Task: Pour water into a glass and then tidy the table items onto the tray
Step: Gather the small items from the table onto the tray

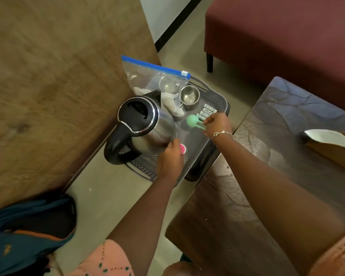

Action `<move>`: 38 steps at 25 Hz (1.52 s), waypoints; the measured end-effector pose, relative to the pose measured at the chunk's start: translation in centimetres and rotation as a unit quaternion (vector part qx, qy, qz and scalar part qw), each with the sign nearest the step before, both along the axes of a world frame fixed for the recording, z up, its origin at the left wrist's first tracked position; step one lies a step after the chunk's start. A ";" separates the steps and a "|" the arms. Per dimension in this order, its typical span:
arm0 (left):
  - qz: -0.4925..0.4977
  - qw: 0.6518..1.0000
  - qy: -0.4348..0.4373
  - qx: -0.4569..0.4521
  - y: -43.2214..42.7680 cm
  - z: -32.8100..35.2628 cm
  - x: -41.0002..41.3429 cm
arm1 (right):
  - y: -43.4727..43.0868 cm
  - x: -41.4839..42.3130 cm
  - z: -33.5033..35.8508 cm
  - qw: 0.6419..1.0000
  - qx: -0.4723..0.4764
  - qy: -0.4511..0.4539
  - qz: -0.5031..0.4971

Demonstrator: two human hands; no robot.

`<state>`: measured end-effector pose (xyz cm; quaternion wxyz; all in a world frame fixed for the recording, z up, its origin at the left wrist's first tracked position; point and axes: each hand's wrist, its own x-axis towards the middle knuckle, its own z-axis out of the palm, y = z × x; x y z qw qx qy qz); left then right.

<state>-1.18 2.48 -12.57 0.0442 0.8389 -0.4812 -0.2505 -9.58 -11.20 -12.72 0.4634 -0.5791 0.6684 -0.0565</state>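
Observation:
A dark tray [213, 100] carries a steel kettle [145, 124] with a black lid and handle, a small steel cup [190, 96], a clear zip bag [155, 78] with a blue seal, and a row of white sachets [208, 112]. My right hand [217, 125] pinches the handle of a green measuring spoon [192, 120] low over the tray. Over the tray's near part, beside the kettle's base, my left hand [170, 158] grips a pink item [182, 149], mostly hidden by the fingers. No glass is plainly in view.
A dark wooden table [257, 186] stands to the right of the tray, with a cardboard box [335, 144] at its far edge. A large wooden surface [48, 86] fills the left. A maroon sofa [277, 32] is behind, and a blue bag [28, 232] lies on the floor.

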 end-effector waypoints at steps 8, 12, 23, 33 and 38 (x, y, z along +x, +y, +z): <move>-0.045 0.998 -0.001 0.034 -1.8 -0.8 -0.1 | -1.2 2.0 -2.0 0.996 0.020 0.082 0.032; -0.067 0.997 -0.004 0.034 -2.7 -1.1 -0.2 | -1.1 2.2 -1.5 0.977 0.040 0.143 0.155; -0.103 0.993 -0.046 0.024 -5.5 -1.9 -1.1 | -1.9 0.5 1.6 0.974 -0.030 0.098 0.200; -0.072 0.997 0.012 0.008 -8.1 -2.5 -2.3 | -1.0 -6.3 2.4 0.974 -0.184 0.096 0.094; -0.023 0.999 -0.033 -0.009 -5.9 -1.1 -4.0 | 1.2 -10.3 2.2 0.954 -0.252 0.126 0.098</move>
